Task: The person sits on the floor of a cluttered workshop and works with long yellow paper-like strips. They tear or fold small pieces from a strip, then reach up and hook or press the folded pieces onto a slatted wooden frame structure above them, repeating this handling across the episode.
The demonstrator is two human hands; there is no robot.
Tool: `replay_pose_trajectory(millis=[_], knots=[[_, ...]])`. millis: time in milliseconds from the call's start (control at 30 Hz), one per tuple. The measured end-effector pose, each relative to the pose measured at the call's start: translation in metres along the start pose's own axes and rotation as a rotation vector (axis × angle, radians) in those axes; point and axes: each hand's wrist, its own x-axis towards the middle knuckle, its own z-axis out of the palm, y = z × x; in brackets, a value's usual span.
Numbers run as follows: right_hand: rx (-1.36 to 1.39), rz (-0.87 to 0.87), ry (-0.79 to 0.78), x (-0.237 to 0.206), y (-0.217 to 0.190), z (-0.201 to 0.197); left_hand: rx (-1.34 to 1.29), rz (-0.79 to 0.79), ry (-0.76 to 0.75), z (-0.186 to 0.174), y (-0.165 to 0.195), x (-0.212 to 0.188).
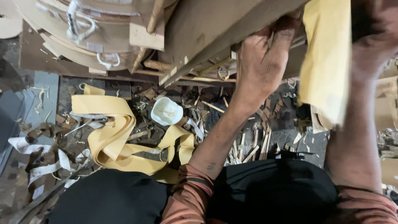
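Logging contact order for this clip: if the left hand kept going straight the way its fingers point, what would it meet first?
Nothing new: the left hand already presses its fingertips against the edge of the tilted brown wooden board, so that board lies first in its line. What sits behind it is hidden.

- A small, pale rectangular label (94, 47) is stuck flat on the stack of curved brown boards (62, 25) at the far left (its face is too small for me to make out).
- A white, shallow tub (166, 111) with rounded corners and its open side up lies on the littered floor (232, 124). It sits left of and nearer than my left hand (263, 62), just beside the looped yellow strip (112, 137).
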Motion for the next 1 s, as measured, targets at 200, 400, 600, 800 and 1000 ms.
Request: replay_pose_trajectory(millis=[200,400,600,800,1000], knots=[[-0.172,-0.002,-0.029,-0.012,-0.044,0.0,-0.125,0.175,-0.076,-0.017,-0.014,-0.001],[-0.269,0.114,-0.123,-0.058,-0.042,-0.03,0.493,0.563,0.145,-0.01,-0.016,-0.015],[-0.241,0.035,0.058,-0.04,-0.019,-0.017,0.118,0.382,-0.092,-0.015,-0.019,-0.002],[-0.708,-0.357,0.227,0.003,-0.015,-0.004,0.37,0.132,-0.184,-0.011,-0.022,0.021],[-0.608,-0.443,0.288,0.002,0.007,-0.003,0.392,0.233,-0.202,-0.017,0.001,0.028]])
